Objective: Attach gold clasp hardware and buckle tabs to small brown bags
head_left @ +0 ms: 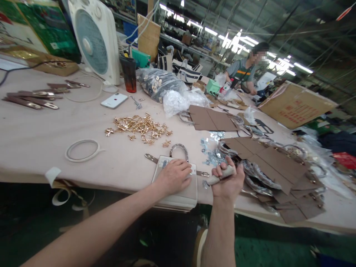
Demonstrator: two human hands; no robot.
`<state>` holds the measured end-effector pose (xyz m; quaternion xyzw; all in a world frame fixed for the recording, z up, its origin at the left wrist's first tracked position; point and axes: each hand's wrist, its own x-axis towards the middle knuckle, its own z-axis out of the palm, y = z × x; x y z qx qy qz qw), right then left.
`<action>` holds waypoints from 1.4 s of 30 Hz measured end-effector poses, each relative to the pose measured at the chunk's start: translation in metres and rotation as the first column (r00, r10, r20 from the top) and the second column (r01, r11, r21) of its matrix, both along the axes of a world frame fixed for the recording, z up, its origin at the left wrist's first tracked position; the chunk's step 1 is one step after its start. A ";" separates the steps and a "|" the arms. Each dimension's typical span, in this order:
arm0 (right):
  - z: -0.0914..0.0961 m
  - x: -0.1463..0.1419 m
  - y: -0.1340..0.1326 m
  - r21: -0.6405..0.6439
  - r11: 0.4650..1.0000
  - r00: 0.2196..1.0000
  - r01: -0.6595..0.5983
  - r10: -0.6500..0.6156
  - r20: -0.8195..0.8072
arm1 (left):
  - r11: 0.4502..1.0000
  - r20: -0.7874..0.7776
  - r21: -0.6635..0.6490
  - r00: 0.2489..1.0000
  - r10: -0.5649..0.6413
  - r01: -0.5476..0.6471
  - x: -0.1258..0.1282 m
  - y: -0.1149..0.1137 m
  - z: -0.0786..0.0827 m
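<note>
Left hand (174,175): spread on panel (185,193); could skew if pressed lopsidedly.
Right hand (228,183): curled round pale tool (221,176), seemingly, at panel's three o'clock.

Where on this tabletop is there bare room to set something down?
The widest bare patch lies at left, between the brown strips and the tape roll. Another lies between that roll and the white-edged piece under the left hand. Right of the right hand it is crowded with piled brown panels.
</note>
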<state>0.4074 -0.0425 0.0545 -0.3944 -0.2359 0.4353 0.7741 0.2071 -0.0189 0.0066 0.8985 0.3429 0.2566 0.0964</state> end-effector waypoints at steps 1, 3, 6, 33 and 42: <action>-0.001 -0.009 0.004 0.018 1.000 1.000 0.000 0.001 -0.007 | 1.000 0.000 -0.002 1.000 0.002 -0.002 0.000 0.000 0.000; -0.006 -0.026 0.009 0.058 0.997 0.998 0.051 -0.053 0.022 | 1.000 -0.001 -0.006 1.000 0.001 -0.001 -0.001 0.001 -0.001; -0.017 -0.045 0.011 0.134 0.984 0.990 0.113 -0.123 0.071 | 1.000 -0.001 -0.010 1.000 -0.003 0.003 -0.001 0.001 -0.001; -0.035 -0.072 0.047 0.059 0.989 0.844 0.137 -0.147 0.516 | 0.992 0.101 -0.126 0.995 0.021 -0.008 -0.001 0.007 -0.005; -0.035 -0.079 0.038 0.087 0.977 0.861 0.195 -0.213 0.461 | 0.987 -0.089 0.161 0.996 -0.003 0.018 0.003 -0.026 -0.011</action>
